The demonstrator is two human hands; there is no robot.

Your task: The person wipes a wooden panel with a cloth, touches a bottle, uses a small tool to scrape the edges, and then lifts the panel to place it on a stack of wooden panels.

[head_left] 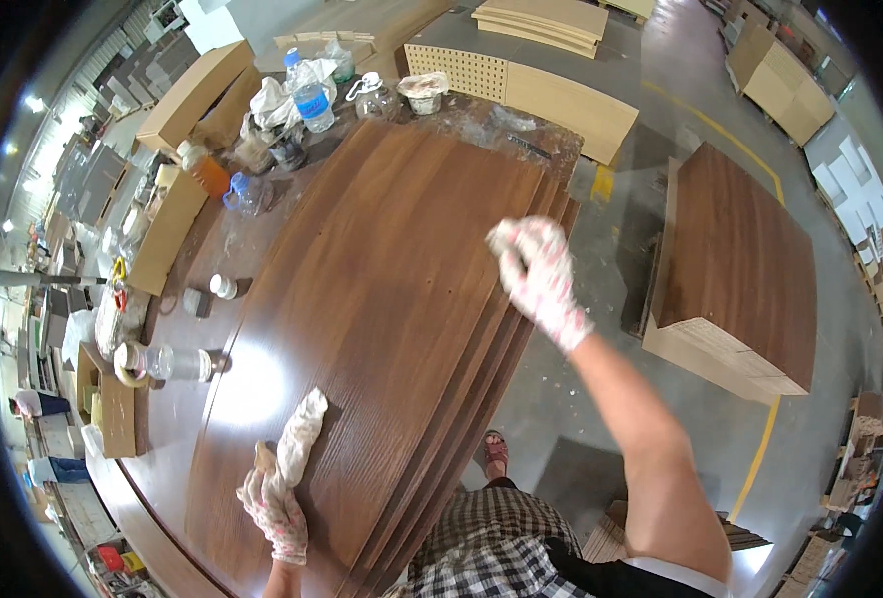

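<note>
A stack of dark brown wood-grain panels (362, 269) lies in front of me on the worktable. My left hand (274, 510), in a white glove with pinkish-red patches, is closed on a crumpled white rag (302, 434) over the near left part of the top panel. My right hand (541, 279), gloved alike, is over the panels' right edge. Its fingers are curled together and slightly blurred; whatever they may hold is hidden.
Bottles, including a clear one (312, 105) with a blue label, crowd the table's far end near a white tub (424, 92). A clear bottle (174, 363) lies at left by a small white bottle (223, 287). Another panel stack (735, 269) stands at right.
</note>
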